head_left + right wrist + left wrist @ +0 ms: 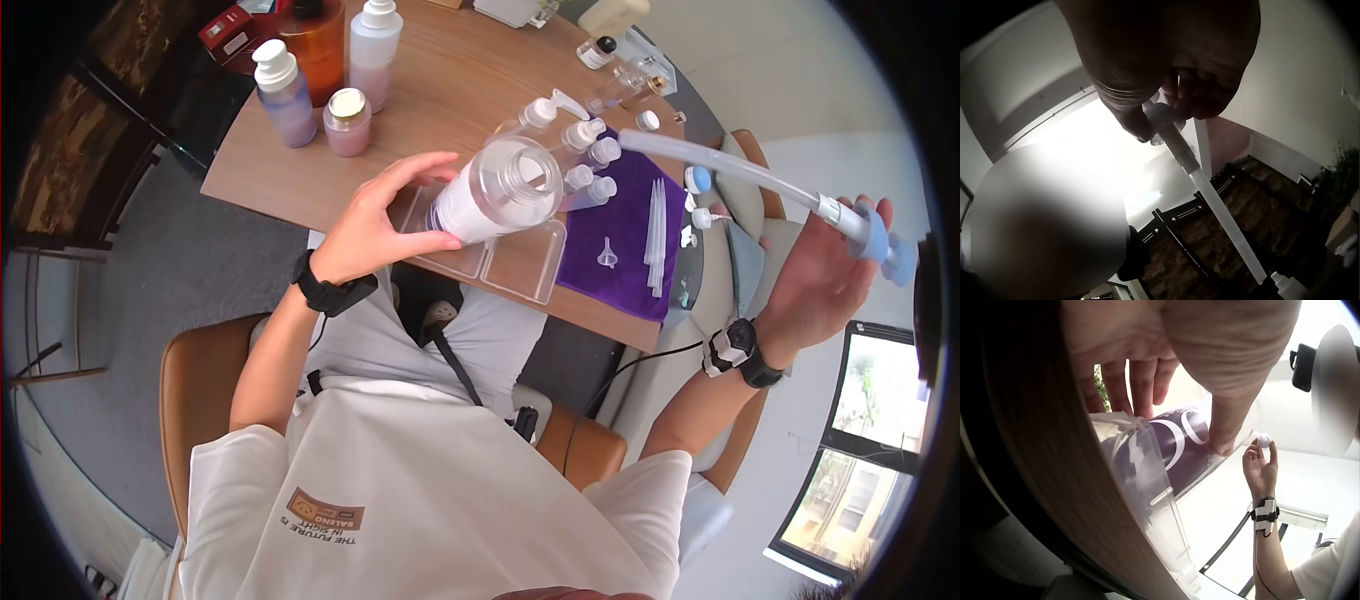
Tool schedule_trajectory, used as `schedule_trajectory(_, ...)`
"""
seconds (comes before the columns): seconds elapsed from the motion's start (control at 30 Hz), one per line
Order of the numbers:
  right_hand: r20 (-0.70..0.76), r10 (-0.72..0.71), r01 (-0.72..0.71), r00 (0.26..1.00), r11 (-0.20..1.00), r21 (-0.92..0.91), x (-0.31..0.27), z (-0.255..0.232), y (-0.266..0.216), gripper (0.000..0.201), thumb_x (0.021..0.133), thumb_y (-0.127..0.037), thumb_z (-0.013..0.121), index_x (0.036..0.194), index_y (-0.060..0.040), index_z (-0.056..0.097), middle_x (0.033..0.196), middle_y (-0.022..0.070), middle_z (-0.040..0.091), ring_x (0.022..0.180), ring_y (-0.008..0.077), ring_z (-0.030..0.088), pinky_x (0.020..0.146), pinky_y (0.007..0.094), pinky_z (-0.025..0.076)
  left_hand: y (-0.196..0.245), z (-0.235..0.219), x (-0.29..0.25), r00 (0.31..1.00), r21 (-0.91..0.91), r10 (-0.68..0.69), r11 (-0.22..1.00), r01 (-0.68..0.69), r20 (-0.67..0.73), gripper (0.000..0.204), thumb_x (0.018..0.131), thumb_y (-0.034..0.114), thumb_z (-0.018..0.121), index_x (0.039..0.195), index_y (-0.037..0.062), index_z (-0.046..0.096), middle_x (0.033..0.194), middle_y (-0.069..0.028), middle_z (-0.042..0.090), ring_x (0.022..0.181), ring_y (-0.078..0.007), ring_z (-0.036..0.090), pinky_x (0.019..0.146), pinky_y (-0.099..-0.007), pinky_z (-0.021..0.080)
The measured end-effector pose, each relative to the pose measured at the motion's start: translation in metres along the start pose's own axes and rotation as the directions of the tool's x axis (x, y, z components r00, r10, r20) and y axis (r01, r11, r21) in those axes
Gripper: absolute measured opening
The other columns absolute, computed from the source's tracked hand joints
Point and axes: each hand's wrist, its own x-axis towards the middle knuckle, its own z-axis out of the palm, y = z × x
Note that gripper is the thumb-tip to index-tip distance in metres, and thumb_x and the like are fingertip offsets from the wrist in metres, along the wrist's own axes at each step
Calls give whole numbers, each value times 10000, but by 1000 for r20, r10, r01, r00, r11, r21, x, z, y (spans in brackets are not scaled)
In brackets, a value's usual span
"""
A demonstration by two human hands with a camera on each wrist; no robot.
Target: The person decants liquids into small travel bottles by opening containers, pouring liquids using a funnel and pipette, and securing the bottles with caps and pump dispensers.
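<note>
My left hand [362,225] grips a clear bottle [500,195] with a white and purple label, fingers on one side and thumb on the other. The bottle's neck is uncapped, and it stands over the clear plastic tray [525,268] at the table's front edge. Up to the right, well away from the table, my right hand [815,280] pinches a pale blue pump head [868,232] by its collar. A long translucent dip tube [715,155] runs from the pump head back toward the bottles. In the right wrist view, thumb and fingertips close round the pump head [1163,119].
Several small clear bottles [603,152] stand beyond the held bottle. A purple cloth [590,265] bears a small funnel [607,255] and several pipettes [655,235]. At the far left are a pump bottle [285,100], a pink jar [347,125] and a tall white-capped bottle [375,55].
</note>
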Motion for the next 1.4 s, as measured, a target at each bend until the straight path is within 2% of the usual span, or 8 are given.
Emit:
schedule_trajectory(0.13, -35, 48, -54, 998, 981, -185, -27, -32, 14, 637, 965, -7, 679, 1545, 25, 416, 1378, 190, 590, 1307, 283, 574, 1110, 460, 484, 1, -2, 1, 1000, -6, 13, 1000, -13, 7, 848, 742, 221, 958, 1483, 82, 571, 1295, -102, 702, 1230, -241, 646, 1114, -391, 467)
schedule_trajectory(0.23, 79, 61, -5, 995, 824, -567, -70, -44, 53, 680, 892, 77, 748, 1507, 24, 462, 1368, 178, 606, 1279, 262, 595, 1107, 423, 481, -2, -1, 1, 1000, -40, 24, 999, -23, 6, 852, 744, 217, 956, 1487, 75, 566, 1299, -102, 701, 1235, -232, 643, 1119, -391, 464)
schedule_trajectory(0.37, 194, 127, 29, 973, 762, -647, -115, -68, 97, 714, 832, 64, 828, 1466, -10, 510, 1284, 152, 675, 1197, 245, 647, 1075, 408, 501, -3, -1, 1, 1000, -80, 15, 997, -14, 11, 860, 745, 217, 954, 1494, 64, 559, 1310, -106, 698, 1241, -223, 638, 1127, -389, 460)
schedule_trajectory(0.4, 271, 86, 150, 959, 656, -739, -121, -74, 103, 712, 803, 28, 865, 1432, -26, 536, 1220, 141, 713, 1111, 249, 676, 997, 389, 532, -4, -1, 1, 1000, -83, 26, 996, -24, 12, 860, 746, 217, 953, 1494, 61, 558, 1312, -107, 697, 1242, -223, 637, 1128, -389, 459)
schedule_trajectory(0.53, 357, 55, 250, 932, 614, -748, -143, -80, 111, 648, 768, 0, 892, 1339, -41, 586, 1161, 122, 733, 1018, 258, 684, 866, 359, 540, -7, -1, 0, 999, -105, 33, 994, -31, 8, 857, 751, 220, 946, 1495, 49, 556, 1323, -108, 694, 1244, -226, 636, 1130, -390, 456)
schedule_trajectory(0.8, 599, -19, 531, 801, 486, -694, -168, -103, 110, 602, 721, -29, 910, 1251, -65, 627, 1133, 113, 723, 1012, 317, 702, 866, 419, 567, -8, -1, 1, 1000, -117, 31, 993, -31, -5, 844, 780, 311, 909, 1489, 21, 554, 1342, -122, 682, 1249, -246, 633, 1132, -402, 451)
schedule_trajectory(1.0, 455, 145, 407, 878, 273, -872, -189, -99, 103, 550, 772, -104, 896, 1265, -66, 657, 1153, 118, 690, 999, 323, 690, 853, 431, 562, -7, -2, 1, 1000, -115, 18, 993, -17, 6, 843, 783, 318, 900, 1490, 19, 552, 1363, -127, 674, 1257, -250, 632, 1131, -405, 452)
schedule_trajectory(1.4, 560, 390, 446, 731, 347, -825, -181, -75, 84, 671, 694, -270, 929, 1281, -77, 667, 1238, 110, 637, 1147, 329, 613, 970, 452, 489, -8, -2, 0, 1000, -143, 22, 990, -20, 15, 825, 787, 278, 899, 1493, 28, 552, 1348, -120, 686, 1256, -238, 627, 1136, -400, 448)
